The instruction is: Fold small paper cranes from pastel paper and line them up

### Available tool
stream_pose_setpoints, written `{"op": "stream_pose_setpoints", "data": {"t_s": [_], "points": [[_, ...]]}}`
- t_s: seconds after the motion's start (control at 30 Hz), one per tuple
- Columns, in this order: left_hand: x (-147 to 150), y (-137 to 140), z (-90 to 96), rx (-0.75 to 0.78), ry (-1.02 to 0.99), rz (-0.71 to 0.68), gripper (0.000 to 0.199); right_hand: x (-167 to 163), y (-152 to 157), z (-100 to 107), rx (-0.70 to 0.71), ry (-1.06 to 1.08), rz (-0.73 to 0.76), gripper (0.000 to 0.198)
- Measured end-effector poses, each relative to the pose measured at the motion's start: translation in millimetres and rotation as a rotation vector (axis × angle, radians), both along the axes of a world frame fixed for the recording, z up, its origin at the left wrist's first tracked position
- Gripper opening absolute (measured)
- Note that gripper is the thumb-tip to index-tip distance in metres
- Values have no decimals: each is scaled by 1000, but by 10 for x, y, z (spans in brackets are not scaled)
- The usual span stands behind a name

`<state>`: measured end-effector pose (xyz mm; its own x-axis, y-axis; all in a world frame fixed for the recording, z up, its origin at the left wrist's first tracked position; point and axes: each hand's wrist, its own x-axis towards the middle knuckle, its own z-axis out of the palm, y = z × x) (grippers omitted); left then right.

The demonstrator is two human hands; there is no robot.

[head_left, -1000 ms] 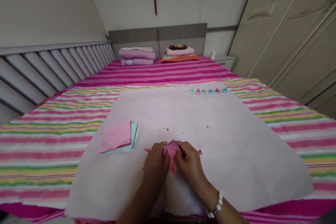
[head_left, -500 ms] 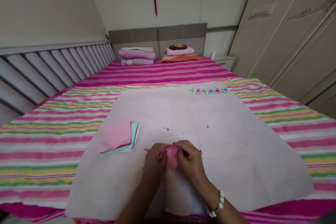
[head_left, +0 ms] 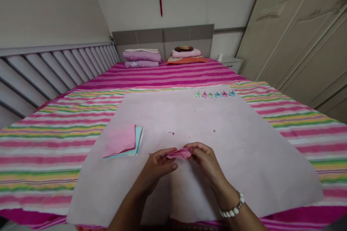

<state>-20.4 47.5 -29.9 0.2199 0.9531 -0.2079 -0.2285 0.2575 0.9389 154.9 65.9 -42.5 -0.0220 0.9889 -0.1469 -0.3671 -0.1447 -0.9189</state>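
A folded piece of pink paper [head_left: 179,153] is held between my two hands, above the pale sheet [head_left: 244,158] spread over the bed. My left hand [head_left: 158,168] grips its left end between fingers and thumb. The right end is pinched by my right hand [head_left: 204,158], whose wrist wears a white beaded bracelet. The pink paper looks flattened and seen nearly edge-on, so its exact folds cannot be made out. To the left lies a stack of square paper [head_left: 120,140], pink on top with light blue and white showing below.
Several small folded paper figures [head_left: 217,94] in green, pink and blue stand in a row at the sheet's far right edge. Tiny scraps [head_left: 171,133] lie beyond my hands. Folded bedding [head_left: 142,57] sits by the headboard; a slatted rail [head_left: 67,65] runs along the left.
The pink paper has turned from upright, point downward, to nearly flat. My hands have shifted their grip toward its ends, and the right wrist has moved slightly right.
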Motion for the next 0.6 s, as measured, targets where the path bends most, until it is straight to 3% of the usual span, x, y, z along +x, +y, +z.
{"op": "stream_pose_setpoints", "data": {"t_s": [0.07, 0.17, 0.33, 0.47, 0.6], "points": [[20, -2, 7, 18, 29, 61, 44, 10, -10, 38, 5, 57, 28, 14], [46, 5, 1, 53, 143, 176, 26, 21, -31, 69, 26, 77, 88, 25], [73, 8, -15, 52, 146, 216, 18, -8, -28, -62, 62, 20, 156, 51], [112, 3, -33, 38, 86, 175, 18, -105, -29, -170, 87, -53, 238, 38], [133, 5, -32, 30, 63, 154, 17, -169, -43, -154, 104, -79, 231, 29]]}}
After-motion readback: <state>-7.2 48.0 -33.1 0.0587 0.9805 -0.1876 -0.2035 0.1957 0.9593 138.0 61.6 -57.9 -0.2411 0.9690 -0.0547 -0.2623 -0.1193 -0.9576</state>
